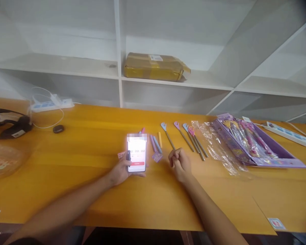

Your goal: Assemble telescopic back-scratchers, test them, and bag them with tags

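My left hand (pixel 121 172) grips a smartphone (pixel 137 156), whose bright screen shows a timer at zeros. My right hand (pixel 180 163) is closed in a loose fist above the table, with nothing seen in it. Just beyond it lie several back scratchers with metal rods and small hand-shaped heads: a blue one (pixel 168 134) whose rod end reaches near my knuckles, a pink one (pixel 182 132), and more to the right. Between my hands rest purple and blue handle tubes (pixel 155 143), a yellow tube (pixel 160 140) and a small purple card (pixel 157 156). The phone partly hides another pink tube.
A purple display box (pixel 272 160) with wrapped back scratchers stands at the right, beside crumpled clear plastic bags (pixel 214 143). Power strips (pixel 52 104) lie at both sides. A black strap-like device (pixel 11 124) is far left. A taped parcel (pixel 155 67) sits on the shelf behind.
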The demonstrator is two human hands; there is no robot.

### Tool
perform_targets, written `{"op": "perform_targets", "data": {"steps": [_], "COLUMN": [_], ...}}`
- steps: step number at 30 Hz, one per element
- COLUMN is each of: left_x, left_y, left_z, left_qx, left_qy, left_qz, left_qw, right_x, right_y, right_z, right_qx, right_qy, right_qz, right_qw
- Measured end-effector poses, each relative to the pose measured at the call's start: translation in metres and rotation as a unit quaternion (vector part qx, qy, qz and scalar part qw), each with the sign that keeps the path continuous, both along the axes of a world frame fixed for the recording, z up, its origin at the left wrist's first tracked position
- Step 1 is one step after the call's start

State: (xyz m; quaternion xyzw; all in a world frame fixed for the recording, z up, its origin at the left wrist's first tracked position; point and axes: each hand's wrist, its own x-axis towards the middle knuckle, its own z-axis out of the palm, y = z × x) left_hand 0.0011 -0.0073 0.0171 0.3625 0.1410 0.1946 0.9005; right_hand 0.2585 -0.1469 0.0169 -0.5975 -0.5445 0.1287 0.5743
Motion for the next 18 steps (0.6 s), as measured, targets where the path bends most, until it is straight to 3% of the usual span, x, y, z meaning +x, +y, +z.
{"op": "perform_targets", "data": {"steps": [9,18], "left_x": [0.002,0.0], "left_y": [-0.002,-0.006], "left_z": [0.013,0.015], "left_qx": [-0.014,-0.04], "left_qy": [0.002,0.012], "left_qz": [-0.004,-0.032], "left_qw": [1.0,0.999], "right_x": [0.005,0.009], "right_y": [-0.005,-0.005], "right_z": [0.006,0.002], "right_qx": [-0.001,-0.011], "right_qy": [0.017,0.075], "right_qz": [-0.015,-0.046], "right_qw": [1.0,0.996]}}
